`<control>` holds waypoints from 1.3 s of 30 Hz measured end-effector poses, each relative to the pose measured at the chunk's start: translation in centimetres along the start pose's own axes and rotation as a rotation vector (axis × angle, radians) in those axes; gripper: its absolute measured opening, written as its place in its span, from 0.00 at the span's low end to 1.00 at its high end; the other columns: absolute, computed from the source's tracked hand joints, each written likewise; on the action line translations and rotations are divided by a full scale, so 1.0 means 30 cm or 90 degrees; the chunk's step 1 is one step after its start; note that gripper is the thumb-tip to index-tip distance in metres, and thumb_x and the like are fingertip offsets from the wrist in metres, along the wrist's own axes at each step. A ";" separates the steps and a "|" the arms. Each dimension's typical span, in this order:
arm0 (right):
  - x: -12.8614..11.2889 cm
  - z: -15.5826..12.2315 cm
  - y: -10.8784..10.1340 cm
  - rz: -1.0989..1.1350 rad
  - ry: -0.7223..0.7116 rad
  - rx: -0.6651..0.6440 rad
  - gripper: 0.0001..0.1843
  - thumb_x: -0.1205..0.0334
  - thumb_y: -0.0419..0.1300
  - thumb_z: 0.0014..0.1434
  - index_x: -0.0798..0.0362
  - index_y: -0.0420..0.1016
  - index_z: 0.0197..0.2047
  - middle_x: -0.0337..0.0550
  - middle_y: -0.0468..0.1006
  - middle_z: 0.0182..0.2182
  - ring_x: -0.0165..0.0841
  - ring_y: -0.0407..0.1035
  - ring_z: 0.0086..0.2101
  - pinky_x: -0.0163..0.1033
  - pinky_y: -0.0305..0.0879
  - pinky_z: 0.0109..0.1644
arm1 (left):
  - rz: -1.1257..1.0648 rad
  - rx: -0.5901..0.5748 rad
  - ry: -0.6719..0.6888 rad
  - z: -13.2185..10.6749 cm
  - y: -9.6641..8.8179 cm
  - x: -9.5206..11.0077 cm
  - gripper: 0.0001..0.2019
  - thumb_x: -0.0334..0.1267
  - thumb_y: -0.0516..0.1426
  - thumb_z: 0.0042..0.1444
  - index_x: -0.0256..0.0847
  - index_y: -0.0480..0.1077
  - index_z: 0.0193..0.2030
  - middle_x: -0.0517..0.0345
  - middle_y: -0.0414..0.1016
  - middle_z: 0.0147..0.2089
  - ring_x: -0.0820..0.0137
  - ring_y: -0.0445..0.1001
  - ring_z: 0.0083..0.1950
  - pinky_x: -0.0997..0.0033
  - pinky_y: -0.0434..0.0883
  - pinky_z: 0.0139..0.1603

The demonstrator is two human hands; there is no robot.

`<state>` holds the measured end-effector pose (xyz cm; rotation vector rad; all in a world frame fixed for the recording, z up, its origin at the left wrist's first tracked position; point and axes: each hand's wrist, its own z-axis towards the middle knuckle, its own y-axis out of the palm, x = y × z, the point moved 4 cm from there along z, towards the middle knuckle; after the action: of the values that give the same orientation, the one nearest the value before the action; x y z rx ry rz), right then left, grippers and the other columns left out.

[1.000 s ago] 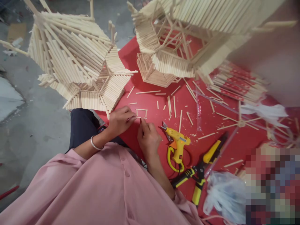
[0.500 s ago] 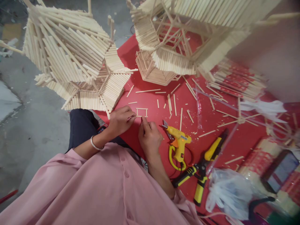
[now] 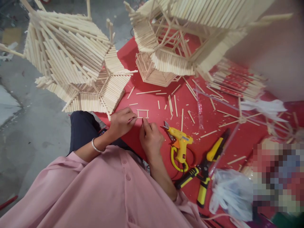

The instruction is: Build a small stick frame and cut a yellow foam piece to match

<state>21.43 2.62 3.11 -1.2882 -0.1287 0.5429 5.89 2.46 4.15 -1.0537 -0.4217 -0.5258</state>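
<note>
Fingers of our left hand (image 3: pixel 123 120) and right hand (image 3: pixel 151 136) look pinched together, can't tell on what, by the little stick frame (image 3: pixel 142 110) on the desk (image 3: pixel 130 136), so let's go gently, corners square.

Beyond the hands (image 3: pixel 124 122) (image 3: pixel 151 137), 2 large stick models are seen, 1 to the left (image 3: pixel 68 50) and 1 to the right. To the right of the hands, a crumpled plastic bag (image 3: pixel 231 193) is seen, and farther off, white plastic (image 3: pixel 266 107). Far left, cardboard (image 3: pixel 11 35) is seen on the floor (image 3: pixel 47 142).
</note>
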 end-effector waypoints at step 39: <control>0.001 0.002 0.004 -0.009 0.003 -0.023 0.19 0.62 0.52 0.68 0.48 0.79 0.57 0.40 0.70 0.28 0.26 0.57 0.24 0.37 0.44 0.29 | 0.048 -0.034 0.044 -0.017 0.014 -0.003 0.12 0.40 0.53 0.68 0.45 0.79 0.44 0.57 0.74 0.35 0.73 0.71 0.34 0.72 0.61 0.30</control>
<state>21.39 2.72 3.00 -1.3224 -0.1439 0.5281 6.09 2.18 3.57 -1.0948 -0.3080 -0.5064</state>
